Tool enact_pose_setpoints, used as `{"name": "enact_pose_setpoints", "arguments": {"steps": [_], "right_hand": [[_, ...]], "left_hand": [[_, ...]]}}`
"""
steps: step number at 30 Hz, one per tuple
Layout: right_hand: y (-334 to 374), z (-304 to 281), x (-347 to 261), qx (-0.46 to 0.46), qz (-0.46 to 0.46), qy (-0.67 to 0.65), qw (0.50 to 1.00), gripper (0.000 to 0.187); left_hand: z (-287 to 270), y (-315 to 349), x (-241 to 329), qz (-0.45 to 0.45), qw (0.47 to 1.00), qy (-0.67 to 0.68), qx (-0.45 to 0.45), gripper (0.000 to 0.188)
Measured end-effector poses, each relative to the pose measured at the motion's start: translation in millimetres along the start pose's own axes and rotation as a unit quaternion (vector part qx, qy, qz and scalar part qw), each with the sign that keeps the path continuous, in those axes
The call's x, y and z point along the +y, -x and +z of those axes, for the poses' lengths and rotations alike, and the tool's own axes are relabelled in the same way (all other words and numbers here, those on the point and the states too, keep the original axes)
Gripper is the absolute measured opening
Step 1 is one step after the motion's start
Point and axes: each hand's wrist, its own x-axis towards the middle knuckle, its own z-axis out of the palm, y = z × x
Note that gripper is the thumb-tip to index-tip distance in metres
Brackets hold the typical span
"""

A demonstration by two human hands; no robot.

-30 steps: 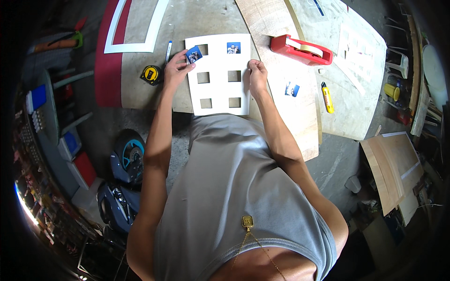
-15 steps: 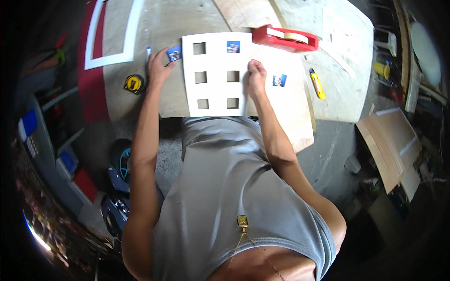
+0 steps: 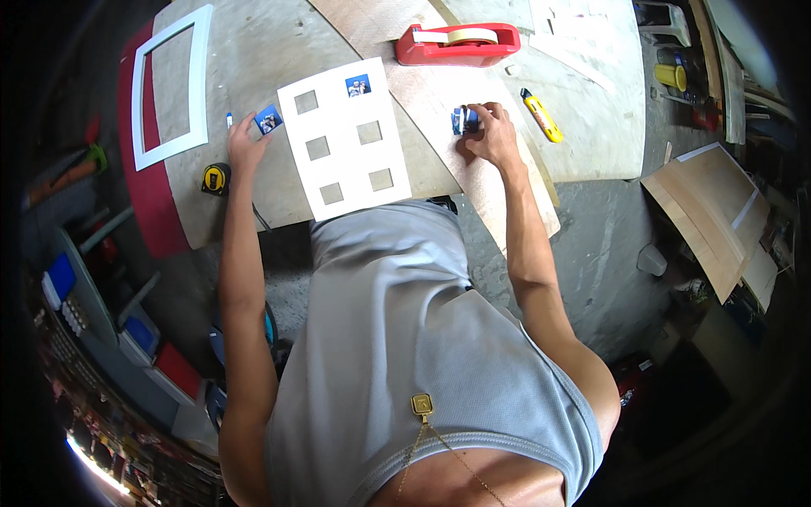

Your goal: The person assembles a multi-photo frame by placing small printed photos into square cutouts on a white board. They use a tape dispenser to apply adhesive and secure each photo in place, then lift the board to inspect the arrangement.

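Note:
A white mat board [image 3: 345,135] with several square windows lies on the workbench in front of me, one small photo showing in its top right window. My left hand [image 3: 245,139] rests left of the board, fingertips on a small blue photo [image 3: 269,120]. To the board's right, my right hand [image 3: 490,131] pinches a few small blue photos [image 3: 465,120] on a plywood sheet [image 3: 473,160].
A red tape dispenser [image 3: 456,42] sits at the back, a yellow utility knife [image 3: 541,116] right of my right hand. A white picture frame [image 3: 169,84] lies at the left, a yellow tape measure [image 3: 214,178] near the bench edge. Boards and clutter stand on the floor around.
My right hand has left the mat board and moved right onto the small photos on the plywood. My left hand stays by the small photo at the board's left.

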Motion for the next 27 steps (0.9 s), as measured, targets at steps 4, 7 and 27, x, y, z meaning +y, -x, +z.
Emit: {"name": "enact_pose_setpoints", "arguments": {"steps": [4,7,27], "right_hand": [[-2.5,6.2,15.8,0.015,-0.029,-0.045,0.998,0.060],[-5.0,6.8,20.1,0.003,-0.020,-0.053,0.998,0.060],[50.0,-1.4,62.1,0.098,0.059,-0.175,0.978,0.054]], "left_hand": [[-1.6,7.3,6.1,-0.027,0.998,-0.054,0.027,0.080],[6.3,23.1,28.6,0.029,0.991,-0.081,0.105,0.089],[179.2,59.0,308.0,0.317,0.914,-0.130,-0.219,0.063]]}}
